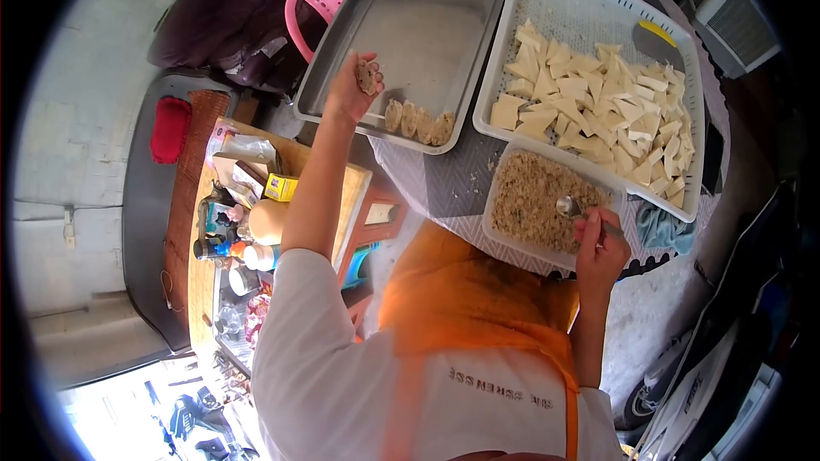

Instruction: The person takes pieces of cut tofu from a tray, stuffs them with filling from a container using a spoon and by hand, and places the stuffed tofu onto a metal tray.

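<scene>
1. Head view: our left hand (348,96), fingers curled, cups a piece (366,78) at the left edge of the tray (401,26).
2. Our right hand (603,246) pinches the spoon (565,205), its long axis running leftward and slightly forward over the filling (534,183) in the tub (490,213).
3. The piece lies forward-left of our right hand, well apart; our left hand is nearer the row (408,119) on the tray.
</scene>
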A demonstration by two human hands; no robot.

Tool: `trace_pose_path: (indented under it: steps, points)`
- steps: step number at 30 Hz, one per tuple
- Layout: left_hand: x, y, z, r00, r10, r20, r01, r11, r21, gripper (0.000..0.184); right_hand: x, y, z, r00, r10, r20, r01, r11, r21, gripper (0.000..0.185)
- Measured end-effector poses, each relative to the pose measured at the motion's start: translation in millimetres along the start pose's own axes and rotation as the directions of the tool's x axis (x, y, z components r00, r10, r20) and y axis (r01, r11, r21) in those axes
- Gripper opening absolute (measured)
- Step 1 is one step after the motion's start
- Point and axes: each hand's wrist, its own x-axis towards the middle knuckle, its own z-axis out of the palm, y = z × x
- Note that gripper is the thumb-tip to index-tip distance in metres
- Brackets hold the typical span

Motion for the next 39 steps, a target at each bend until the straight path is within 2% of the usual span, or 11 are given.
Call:
trace_pose_path:
  steps: [2,6,9,15,18,21,24,28,32,36,39]
  points:
    - [-8,6,14,0.992,-0.014,-0.127,0.028,0.994,0.107,0.023,1,-2,2,1.000,-0.016,-0.026,0.017,1.000,0.016,0.018]
    - [-8,7,8,0.999,0.033,-0.027,-0.020,0.919,0.393,0.020,-3,5,-6,0.975,0.174,0.139,-0.170,0.985,-0.044,0.024]
    - [-16,9,14,0.998,0.053,-0.017,-0.046,0.955,0.292,0.020,2,7,-8,0.965,0.203,0.164,-0.191,0.978,-0.090,0.024]
    - [-17,10,18,0.996,0.064,-0.056,-0.021,0.829,0.559,0.023,5,7,-5,0.987,0.118,0.107,-0.109,0.990,-0.091,0.024]
    - [-9,2,19,0.995,0.079,0.068,-0.097,0.940,0.328,0.022,4,6,-3,0.994,0.077,0.082,-0.070,0.994,-0.087,0.024]
    - [-11,-3,38,0.991,0.136,-0.010,-0.133,0.982,0.130,0.019,3,3,-3,0.999,0.022,0.044,-0.018,0.997,-0.074,0.024]
    - [-32,-1,85,0.999,0.054,0.004,-0.053,0.998,-0.029,0.021,2,-1,-2,0.999,-0.042,-0.003,0.042,0.997,-0.060,0.025]
    - [-54,-18,127,0.979,-0.086,0.185,0.091,0.996,-0.020,0.026,2,-1,-4,0.995,-0.099,-0.007,0.098,0.990,-0.102,0.025]
    - [-64,-38,164,0.875,-0.087,0.477,0.137,0.988,-0.071,0.030,0,6,-4,0.984,-0.174,0.041,0.179,0.960,-0.214,0.026]
    - [-82,-40,201,0.932,-0.127,0.340,0.139,0.990,-0.012,0.030,-5,16,-2,0.963,-0.253,0.092,0.269,0.901,-0.339,0.027]
    - [-87,-43,207,0.921,-0.128,0.369,0.148,0.989,-0.025,0.021,-10,23,-1,0.944,-0.305,0.124,0.329,0.846,-0.421,0.028]
